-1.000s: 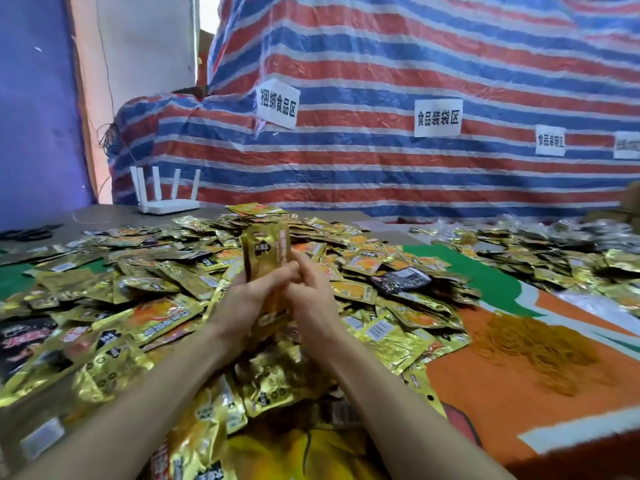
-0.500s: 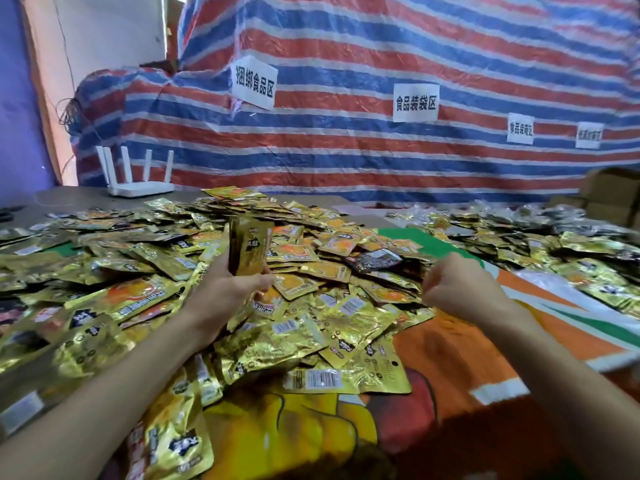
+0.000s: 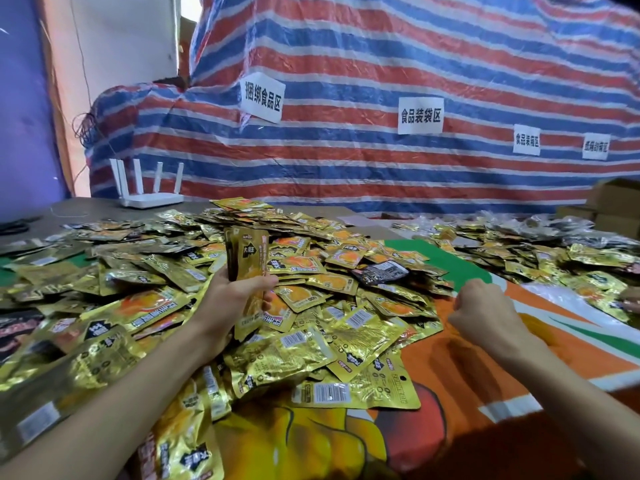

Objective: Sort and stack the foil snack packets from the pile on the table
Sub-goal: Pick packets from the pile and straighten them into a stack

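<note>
Two hands: left (image 3: 228,301) grips one packet stack (image 3: 246,259), right (image 3: 485,315) fisted.

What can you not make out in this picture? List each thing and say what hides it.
Head view:
- Count of the held packets: they overlap in the left hand.
- Inside of the right hand: its back faces the camera.
- Far right sign: too small, blurred.
- Cardboard boxes: cut off by the right edge.
- Bottom of the pile: covered by upper packets.

Our left hand (image 3: 235,296) and right hand (image 3: 485,317) were bare, as were both forearms (image 3: 121,393) wherever they showed.
</note>
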Demonstrator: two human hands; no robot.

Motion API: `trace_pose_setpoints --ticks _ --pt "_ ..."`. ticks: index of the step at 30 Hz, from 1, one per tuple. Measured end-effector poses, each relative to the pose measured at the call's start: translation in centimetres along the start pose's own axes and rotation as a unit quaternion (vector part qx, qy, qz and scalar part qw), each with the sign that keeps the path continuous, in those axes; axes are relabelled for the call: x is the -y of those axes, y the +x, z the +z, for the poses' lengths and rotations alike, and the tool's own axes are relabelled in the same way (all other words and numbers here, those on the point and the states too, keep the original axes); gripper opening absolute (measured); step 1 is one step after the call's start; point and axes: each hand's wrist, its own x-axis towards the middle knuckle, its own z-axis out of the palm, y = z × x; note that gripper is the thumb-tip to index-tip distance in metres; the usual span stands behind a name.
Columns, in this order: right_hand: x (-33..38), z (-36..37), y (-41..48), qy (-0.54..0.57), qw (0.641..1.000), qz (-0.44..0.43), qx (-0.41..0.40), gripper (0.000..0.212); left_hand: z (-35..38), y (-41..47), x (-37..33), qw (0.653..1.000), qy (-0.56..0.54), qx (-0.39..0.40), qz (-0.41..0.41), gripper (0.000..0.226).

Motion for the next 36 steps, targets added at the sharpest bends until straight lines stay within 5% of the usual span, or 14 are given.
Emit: trace_pose_setpoints --ticks 3,12,18,23,26,29,32,36 --pt "0.7 -0.8 0.0 0.004 0.999 0.014 -0.034 0.010 -0.1 0.0 -0.2 1.000 -0.007 -0.006 -0.002 0.016" --pt "2.5 -1.3 0.2 -0.025 0.997 0.047 0.061 0.012 -0.4 -0.2 -0.7 0.999 -0.038 -0.013 -0.011 0.011" --pt "2.5 -1.7 0.0 -0.078 0.995 0.053 0.027 0.012 -0.5 -0.3 -0.9 0.998 -0.058 0.002 -0.013 0.011" --pt "4.6 -1.8 0.7 0.067 0.997 -0.021 -0.039 0.010 -0.6 -0.4 -0.9 0.997 -0.067 0.006 -0.031 0.024" --pt "8.2 -1.4 0.4 0.352 0.931 -0.083 0.044 0.005 -1.0 -0.4 -1.0 0.995 -0.089 0.021 -0.047 0.049" --pt "12.6 -0.4 0.2 0.546 0.819 -0.092 0.151 0.012 -1.1 -0.4 -1.1 0.993 -0.091 0.044 -0.056 0.039" --pt "16.5 1.1 -0.2 0.627 0.741 -0.094 0.222 0.021 -1.3 -0.4 -1.3 0.987 -0.130 0.047 -0.078 0.033" --pt "19.0 3.2 -1.3 0.685 0.689 -0.110 0.210 0.043 -1.5 -0.3 -1.3 0.987 -0.123 0.016 -0.104 0.015"
